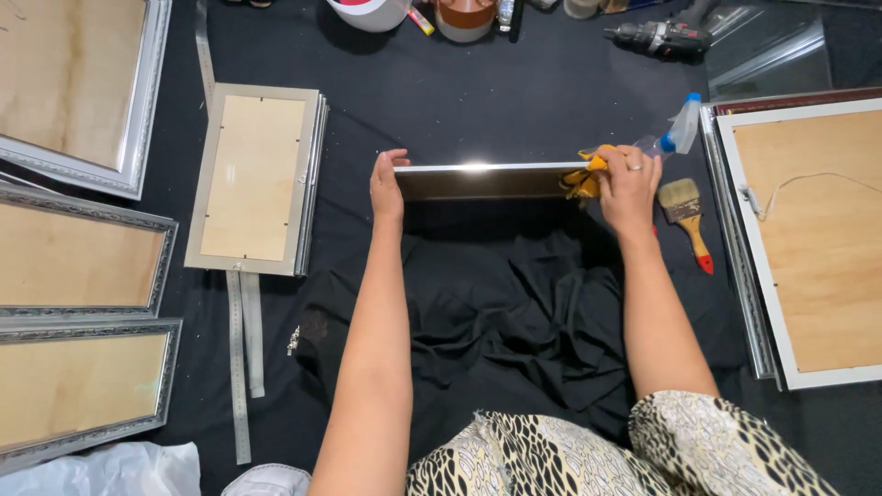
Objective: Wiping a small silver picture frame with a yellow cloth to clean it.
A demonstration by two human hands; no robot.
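Note:
A glass pane or mirror [482, 179] stands on edge, upright, on the black cloth [496, 303] in front of me, its top edge catching a bright glare. My left hand [387, 188] grips its left end. My right hand [627, 184] sits at its right end and presses a yellow cloth [581, 179] against the glass. A ring shows on that hand.
A framed panel [257, 179] lies back-up at left, beside metal rulers [241, 367] and several silver frames [83, 257]. At right lie a paintbrush [687, 216], a spray bottle [678, 133] and a large white frame [808, 239]. A drill [657, 37] and tape rolls [464, 16] sit at the back.

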